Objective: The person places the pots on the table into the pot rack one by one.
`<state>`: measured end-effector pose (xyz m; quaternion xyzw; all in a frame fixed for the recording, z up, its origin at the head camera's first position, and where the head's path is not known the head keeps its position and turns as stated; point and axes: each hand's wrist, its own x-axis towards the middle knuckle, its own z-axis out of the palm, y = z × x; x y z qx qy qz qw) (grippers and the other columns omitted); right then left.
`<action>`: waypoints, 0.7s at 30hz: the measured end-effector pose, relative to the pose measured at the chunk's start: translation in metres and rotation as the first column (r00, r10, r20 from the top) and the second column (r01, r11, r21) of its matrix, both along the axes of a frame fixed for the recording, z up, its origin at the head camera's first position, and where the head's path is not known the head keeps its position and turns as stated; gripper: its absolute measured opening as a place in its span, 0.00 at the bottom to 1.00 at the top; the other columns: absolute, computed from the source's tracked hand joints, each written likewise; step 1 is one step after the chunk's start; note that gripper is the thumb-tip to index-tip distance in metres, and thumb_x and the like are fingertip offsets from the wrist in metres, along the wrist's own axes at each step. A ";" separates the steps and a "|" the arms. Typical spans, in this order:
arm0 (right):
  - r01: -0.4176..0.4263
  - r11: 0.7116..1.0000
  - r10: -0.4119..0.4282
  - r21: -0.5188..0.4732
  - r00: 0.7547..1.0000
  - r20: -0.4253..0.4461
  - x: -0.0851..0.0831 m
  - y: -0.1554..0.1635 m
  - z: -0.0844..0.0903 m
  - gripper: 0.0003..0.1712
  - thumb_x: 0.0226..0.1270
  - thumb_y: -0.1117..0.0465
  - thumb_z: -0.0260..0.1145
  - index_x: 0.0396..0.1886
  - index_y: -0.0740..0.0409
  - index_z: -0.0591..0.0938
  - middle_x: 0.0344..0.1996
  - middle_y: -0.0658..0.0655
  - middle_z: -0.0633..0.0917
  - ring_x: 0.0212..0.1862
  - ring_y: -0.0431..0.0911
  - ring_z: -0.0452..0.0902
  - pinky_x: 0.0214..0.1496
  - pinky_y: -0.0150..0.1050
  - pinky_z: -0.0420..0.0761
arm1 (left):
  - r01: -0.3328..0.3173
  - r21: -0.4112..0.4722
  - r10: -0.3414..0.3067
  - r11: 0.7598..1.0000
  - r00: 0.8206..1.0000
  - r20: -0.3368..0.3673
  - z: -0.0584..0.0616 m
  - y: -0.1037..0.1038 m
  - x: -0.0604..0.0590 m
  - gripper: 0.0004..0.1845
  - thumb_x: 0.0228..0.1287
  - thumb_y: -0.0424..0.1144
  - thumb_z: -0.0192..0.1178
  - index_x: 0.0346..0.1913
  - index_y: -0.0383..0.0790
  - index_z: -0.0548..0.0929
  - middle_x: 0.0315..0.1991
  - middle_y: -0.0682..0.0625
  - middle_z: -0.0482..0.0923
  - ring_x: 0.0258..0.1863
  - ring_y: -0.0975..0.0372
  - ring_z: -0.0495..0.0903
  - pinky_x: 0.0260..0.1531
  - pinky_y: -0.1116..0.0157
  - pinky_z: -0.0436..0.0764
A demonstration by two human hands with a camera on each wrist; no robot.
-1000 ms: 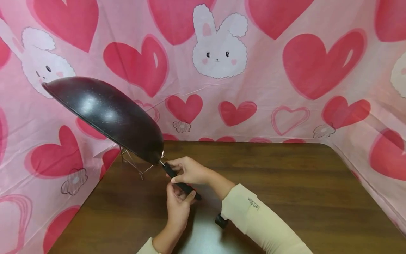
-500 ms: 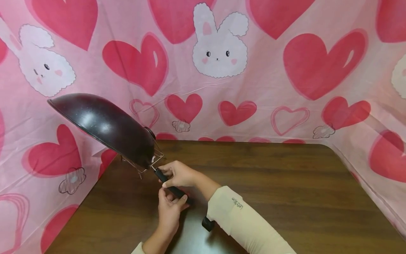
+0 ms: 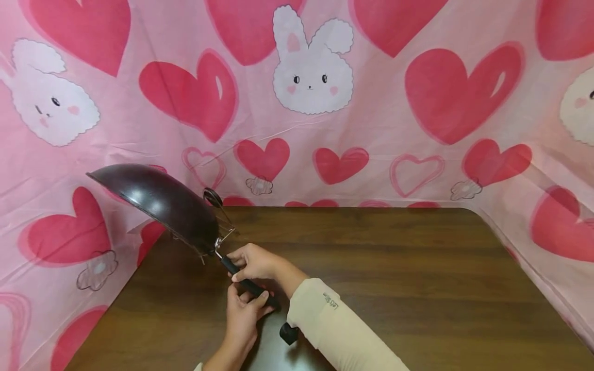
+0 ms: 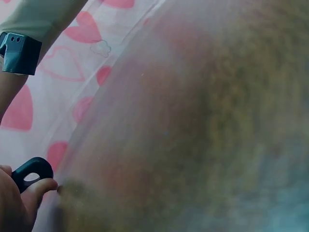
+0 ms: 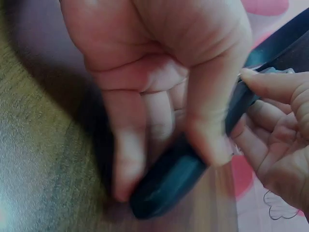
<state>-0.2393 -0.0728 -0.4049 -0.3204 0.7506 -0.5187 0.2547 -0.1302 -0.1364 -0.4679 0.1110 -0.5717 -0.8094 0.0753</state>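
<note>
A black wok (image 3: pixel 162 201) hangs tilted at the left in the head view, its rounded outer side facing up and its rim facing down. My right hand (image 3: pixel 257 263) grips its black handle (image 3: pixel 250 286) close to the pan. Further back along the handle, my left hand (image 3: pixel 241 314) pinches the end, thumb on one side. In the right wrist view, the left hand (image 5: pixel 159 72) holds the handle's rounded tip (image 5: pixel 169 183), with the right hand (image 5: pixel 282 125) beyond it. The left wrist view is mostly blurred, but a hole shows in the handle end (image 4: pixel 41 166).
Partly hidden behind the wok stands a thin wire rack (image 3: pixel 227 232), with a round black-rimmed item (image 3: pixel 213 197) at it. A brown wooden table (image 3: pixel 394 268) spreads below. Pink heart-and-rabbit cloth (image 3: pixel 380 103) surrounds it. A small black device (image 3: pixel 289 334) sits on the right wrist.
Both hands have lowered the wok and drawn slightly left with it. More of the wire rack and the round item now shows behind it. The grip on the handle is kept.
</note>
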 end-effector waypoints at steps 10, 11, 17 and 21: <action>0.062 0.997 -0.057 0.054 0.994 -0.091 -0.003 -0.002 -0.006 0.27 0.59 0.71 0.71 0.60 0.66 0.78 0.40 0.58 0.88 0.42 0.41 0.84 0.42 0.30 0.81 | 0.007 -0.068 -0.004 0.998 0.999 0.044 -0.002 -0.007 -0.007 0.32 0.61 0.20 0.60 0.62 0.32 0.54 0.43 0.38 0.79 0.36 0.57 0.84 0.33 0.59 0.85; 0.076 0.995 -0.067 0.068 0.990 -0.125 -0.003 -0.001 -0.007 0.26 0.59 0.70 0.72 0.59 0.65 0.79 0.40 0.57 0.88 0.42 0.40 0.84 0.42 0.29 0.81 | 0.004 -0.083 0.000 0.997 0.999 0.049 -0.003 -0.008 -0.008 0.32 0.61 0.21 0.61 0.63 0.32 0.55 0.43 0.38 0.80 0.36 0.57 0.84 0.33 0.60 0.85; 0.120 0.987 -0.088 0.110 0.962 -0.258 -0.001 0.004 -0.009 0.22 0.58 0.66 0.74 0.54 0.63 0.82 0.38 0.55 0.88 0.39 0.39 0.85 0.41 0.26 0.79 | -0.012 -0.151 0.024 0.988 0.997 0.076 -0.005 -0.011 -0.012 0.36 0.56 0.21 0.65 0.64 0.29 0.57 0.44 0.38 0.79 0.35 0.60 0.84 0.35 0.63 0.85; 0.144 0.986 -0.118 0.086 0.959 -0.257 0.001 0.010 -0.010 0.22 0.56 0.67 0.75 0.52 0.63 0.83 0.35 0.54 0.89 0.36 0.38 0.85 0.38 0.26 0.80 | -0.012 -0.178 0.027 0.984 0.996 0.080 -0.004 -0.014 -0.011 0.37 0.54 0.22 0.67 0.63 0.27 0.58 0.44 0.37 0.78 0.35 0.63 0.84 0.36 0.64 0.84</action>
